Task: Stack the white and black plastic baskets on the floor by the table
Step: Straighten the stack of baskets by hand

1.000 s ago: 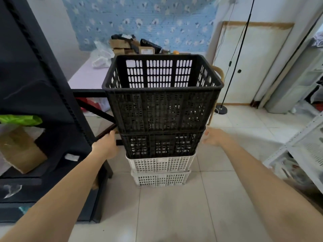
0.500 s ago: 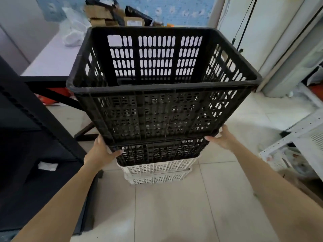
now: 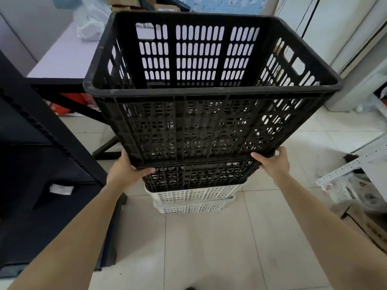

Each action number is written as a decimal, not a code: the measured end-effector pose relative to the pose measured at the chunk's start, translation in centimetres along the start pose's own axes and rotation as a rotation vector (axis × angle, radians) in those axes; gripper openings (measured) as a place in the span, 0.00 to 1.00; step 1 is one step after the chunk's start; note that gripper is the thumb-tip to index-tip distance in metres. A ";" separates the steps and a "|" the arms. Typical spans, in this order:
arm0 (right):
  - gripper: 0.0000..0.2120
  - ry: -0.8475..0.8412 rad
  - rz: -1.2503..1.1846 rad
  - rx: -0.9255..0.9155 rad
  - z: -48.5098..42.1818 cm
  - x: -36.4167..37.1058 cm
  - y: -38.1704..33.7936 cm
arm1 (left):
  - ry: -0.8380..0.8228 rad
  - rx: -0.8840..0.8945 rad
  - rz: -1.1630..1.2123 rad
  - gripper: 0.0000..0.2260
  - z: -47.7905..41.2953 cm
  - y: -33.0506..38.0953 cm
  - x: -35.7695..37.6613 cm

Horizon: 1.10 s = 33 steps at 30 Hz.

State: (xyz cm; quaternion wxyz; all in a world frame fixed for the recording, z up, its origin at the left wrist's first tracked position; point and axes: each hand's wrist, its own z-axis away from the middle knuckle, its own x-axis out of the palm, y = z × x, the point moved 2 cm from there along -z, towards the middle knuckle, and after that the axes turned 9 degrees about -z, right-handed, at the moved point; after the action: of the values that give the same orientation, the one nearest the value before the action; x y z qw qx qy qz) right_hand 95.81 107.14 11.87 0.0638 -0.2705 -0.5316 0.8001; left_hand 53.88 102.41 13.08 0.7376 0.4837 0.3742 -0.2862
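"Head view: what is seen largest?"

"An upper black basket (image 3: 199,126), slotted on every wall and with nothing seen inside, is shown in the middle of the frame. It is carried at the top of a stack that is set on the tiled floor (image 3: 209,248)."

"What is placed around it?"

"A black shelf unit (image 3: 31,164) is seen at the left, near the viewer. A pale desk (image 3: 62,59) is seen beyond it at the far left, just behind the stack, and a white plastic bag (image 3: 90,30) is laid on it. A white perforated rack (image 3: 356,164) is shown at the right, well apart from the baskets."

"And what is found under the top basket?"

"A lower black basket (image 3: 199,176) is seen directly beneath it, and under that two white baskets (image 3: 194,195) are nested one in the other, the lowest resting on the floor. Whether the upper black basket is fully seated in the lower one cannot be told."

"How are the hands placed?"

"The left hand (image 3: 123,172) is clamped on the near left bottom corner of the upper black basket. The right hand (image 3: 274,164) is clamped on its near right bottom corner. On each, the thumb is laid against the near wall and the fingers are wrapped round the corner, grasping the basket; their tips are mostly hidden behind it. Both forearms are stretched forward from the near edge of the frame."
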 end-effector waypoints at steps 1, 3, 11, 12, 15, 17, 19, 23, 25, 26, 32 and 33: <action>0.29 0.009 -0.010 0.002 -0.1 0.1 0.1 | 0.003 -0.009 0.021 0.42 0.0 -0.1 0.0; 0.29 0.028 -0.015 -0.005 0.0 0.3 -0.1 | 0.014 -0.015 0.052 0.41 0.0 -0.3 0.1; 0.36 0.067 0.090 -0.069 -0.6 0.3 0.6 | 0.088 -0.021 0.107 0.42 -0.1 -1.0 0.4; 0.36 0.072 0.098 -0.082 -0.4 0.4 0.5 | 0.090 -0.018 0.107 0.42 -0.2 -1.1 0.4; 0.35 0.081 0.094 -0.112 -0.5 0.5 0.7 | 0.092 -0.019 0.103 0.42 -0.4 -1.0 0.2; 0.34 0.080 0.092 -0.122 -0.5 0.5 0.8 | 0.094 -0.018 0.108 0.42 -0.6 -0.9 0.2; 0.34 0.077 0.094 -0.122 -0.4 0.4 0.9 | 0.096 -0.010 0.115 0.42 -0.7 -1.0 0.2; 0.34 0.079 0.095 -0.126 -0.3 0.5 0.9 | 0.100 -0.006 0.120 0.42 -0.9 -1.2 0.0; 0.34 0.079 0.092 -0.130 -0.3 0.5 0.9 | 0.099 0.002 0.119 0.42 -0.9 -1.1 0.0; 0.34 0.077 0.089 -0.128 -0.3 0.5 0.9 | 0.097 0.007 0.122 0.42 -1.0 -1.1 0.0; 0.35 0.068 0.059 -0.155 0.1 0.4 1.1 | 0.141 0.015 0.137 0.42 -0.2 -1.2 0.5; 0.36 0.068 0.048 -0.165 0.3 0.3 1.3 | 0.167 -0.007 0.167 0.41 0.2 -1.4 0.8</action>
State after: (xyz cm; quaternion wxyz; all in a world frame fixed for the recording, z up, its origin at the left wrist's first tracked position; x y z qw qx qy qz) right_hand 95.61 106.47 10.69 0.0403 -0.3145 -0.5867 0.7451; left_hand 53.30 101.66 11.73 0.7270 0.5326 0.3936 -0.1813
